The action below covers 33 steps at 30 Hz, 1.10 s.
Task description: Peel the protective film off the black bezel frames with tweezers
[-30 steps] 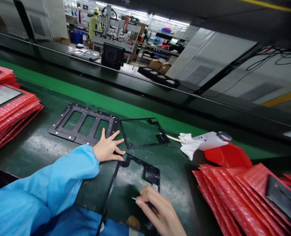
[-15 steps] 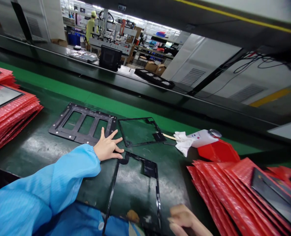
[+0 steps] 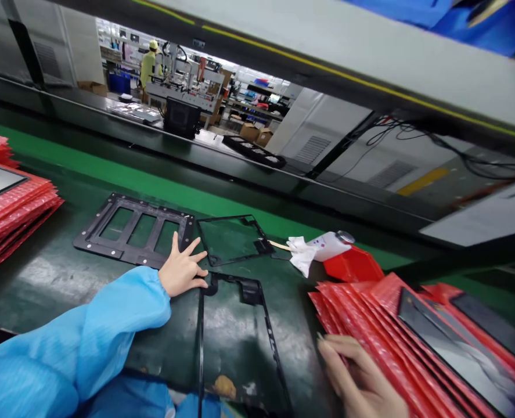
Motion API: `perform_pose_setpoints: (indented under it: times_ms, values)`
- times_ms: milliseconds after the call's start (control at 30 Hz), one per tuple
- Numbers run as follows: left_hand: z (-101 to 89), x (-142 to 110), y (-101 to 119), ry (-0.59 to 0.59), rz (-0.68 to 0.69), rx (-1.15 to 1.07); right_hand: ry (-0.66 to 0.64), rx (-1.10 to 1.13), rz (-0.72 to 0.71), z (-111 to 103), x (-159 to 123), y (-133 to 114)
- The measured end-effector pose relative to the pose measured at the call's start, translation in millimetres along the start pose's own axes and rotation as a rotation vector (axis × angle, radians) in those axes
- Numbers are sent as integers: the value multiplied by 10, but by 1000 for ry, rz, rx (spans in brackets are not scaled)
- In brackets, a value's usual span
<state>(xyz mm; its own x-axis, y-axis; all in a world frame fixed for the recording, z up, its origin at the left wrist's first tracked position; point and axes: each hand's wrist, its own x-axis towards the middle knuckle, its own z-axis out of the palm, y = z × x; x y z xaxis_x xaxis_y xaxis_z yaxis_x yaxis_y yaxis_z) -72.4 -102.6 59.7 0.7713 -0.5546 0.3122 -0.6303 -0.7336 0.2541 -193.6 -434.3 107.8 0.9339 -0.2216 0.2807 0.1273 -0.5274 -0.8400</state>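
My left hand [image 3: 183,267] has its fingers spread. Its thumb is at the upper left corner of a thin black rectangular frame [image 3: 270,332], which reaches toward me past the bottom of the view. Just beyond these fingers lies a second thin black frame [image 3: 235,259]. A thick black plate with three window openings [image 3: 129,253] lies to their left. My right hand [image 3: 357,371] is closed in a pinch right of the near frame, beside red bubble-wrap pouches [image 3: 353,319]. A tiny tip shows at its fingertips, too small to name.
Red pouches [image 3: 26,215] are piled at the left. At the right, a dark flat panel [image 3: 440,342] lies on the pouches. Behind them are a white bottle [image 3: 327,245], a crumpled white cloth [image 3: 301,252] and a thin stick [image 3: 280,245]. A shelf [image 3: 327,52] overhangs the bench.
The camera view has shifted to the right. My right hand has come further into view, up and to the right beside the pouches. My left hand stays spread at the frame's corner.
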Motion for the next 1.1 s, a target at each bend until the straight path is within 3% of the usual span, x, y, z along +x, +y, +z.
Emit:
perform_pose_setpoints:
  times_ms: [133, 233, 500, 633, 800, 1100]
  values:
    - [-11, 82, 72, 102, 28, 33, -155, -28, -61, 333, 186, 49]
    - [-33, 215, 156, 109, -14, 60, -230, -54, -71, 538, 307, 184]
    - [158, 677, 246, 49, -166, 112, -75, -247, -48, 768, 406, 549]
    - [256, 821, 215, -4, -115, 116, -30, -289, -50, 732, 391, 596]
    - [348, 911, 173, -63, -53, 107, -51, -217, -79, 514, 431, 559]
    - [445, 1003, 82, -54, -56, 118, 47, -88, -59, 146, 501, 422]
